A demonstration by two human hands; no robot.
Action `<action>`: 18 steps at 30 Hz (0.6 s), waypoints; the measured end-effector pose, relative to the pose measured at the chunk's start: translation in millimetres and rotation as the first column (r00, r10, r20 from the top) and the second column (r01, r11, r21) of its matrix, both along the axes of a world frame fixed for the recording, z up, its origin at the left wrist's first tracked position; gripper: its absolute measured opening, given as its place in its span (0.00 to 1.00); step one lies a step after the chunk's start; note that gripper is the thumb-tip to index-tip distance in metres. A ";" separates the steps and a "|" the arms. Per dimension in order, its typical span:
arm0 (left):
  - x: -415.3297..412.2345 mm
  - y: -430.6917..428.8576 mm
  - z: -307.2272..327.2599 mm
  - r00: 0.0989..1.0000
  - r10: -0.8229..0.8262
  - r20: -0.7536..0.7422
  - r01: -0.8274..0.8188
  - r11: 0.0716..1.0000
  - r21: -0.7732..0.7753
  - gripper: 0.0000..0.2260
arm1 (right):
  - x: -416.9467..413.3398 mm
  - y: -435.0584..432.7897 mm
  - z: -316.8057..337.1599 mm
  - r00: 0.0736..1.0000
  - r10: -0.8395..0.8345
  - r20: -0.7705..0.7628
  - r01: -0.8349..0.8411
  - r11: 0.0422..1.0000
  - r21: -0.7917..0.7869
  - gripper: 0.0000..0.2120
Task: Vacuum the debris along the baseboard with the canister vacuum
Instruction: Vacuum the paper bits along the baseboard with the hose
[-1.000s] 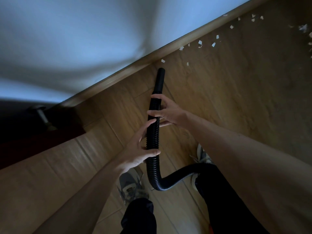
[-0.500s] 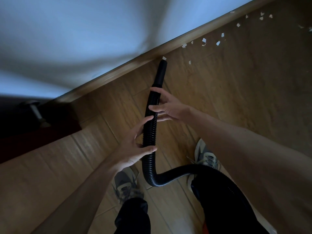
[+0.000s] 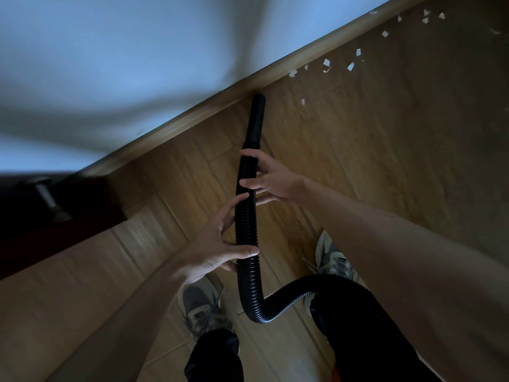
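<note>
Nearest us, two grey sneakers [image 3: 202, 307] stand on the plank floor [image 3: 385, 161], well back from the baseboard [image 3: 192, 119], toes toward it. Between them the black corrugated hose [image 3: 249, 282] loops up from beside the right leg and runs straight toward the baseboard. The canister body is not in view.

The left hand [image 3: 217, 252] grips the hose on its nearer stretch, with the thumb laid across the ribs. The right hand [image 3: 272, 180] holds it closer to the baseboard, fingers curled over just below the smooth nozzle [image 3: 256, 119]. The nozzle is a plain black tube with no brush head. Its tip sits at the foot of the baseboard, touching or nearly; we cannot tell which.

Along the baseboard to the left of the tip we see no litter. To the right, white paper scraps [image 3: 326, 63] lie strung along the baseboard, some against it and some a little out, with one stray near the nozzle. We judge the job early to middling, since most of the visible debris is yet to be picked up and the trail runs past the frame edge. A pale wall [image 3: 137, 51] rises above the baseboard.
</note>
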State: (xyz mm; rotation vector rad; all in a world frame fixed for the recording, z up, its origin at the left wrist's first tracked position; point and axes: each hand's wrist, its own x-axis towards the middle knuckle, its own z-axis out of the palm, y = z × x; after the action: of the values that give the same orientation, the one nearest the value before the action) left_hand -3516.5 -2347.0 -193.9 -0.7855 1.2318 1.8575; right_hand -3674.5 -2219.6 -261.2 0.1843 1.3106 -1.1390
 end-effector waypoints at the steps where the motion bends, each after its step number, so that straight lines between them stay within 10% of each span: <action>1: -1.1 1.3 -0.2 1.000 0.001 0.003 -0.001 1.000 -0.003 0.44 | -0.3 0.7 -0.8 1.000 -0.004 -0.002 0.004 1.000 0.000 0.32; 18: -40.6 35.4 -7.1 0.995 -0.097 0.021 0.097 0.995 -0.004 0.39 | -10.3 57.3 -6.4 0.983 -0.181 -0.006 0.181 0.983 -0.006 0.30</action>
State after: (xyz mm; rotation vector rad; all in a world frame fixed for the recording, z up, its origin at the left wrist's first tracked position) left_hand -3557.0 -2311.6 -200.9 -0.7329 1.2399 1.7648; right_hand -3684.9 -2162.2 -267.6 0.3012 1.3165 -1.2973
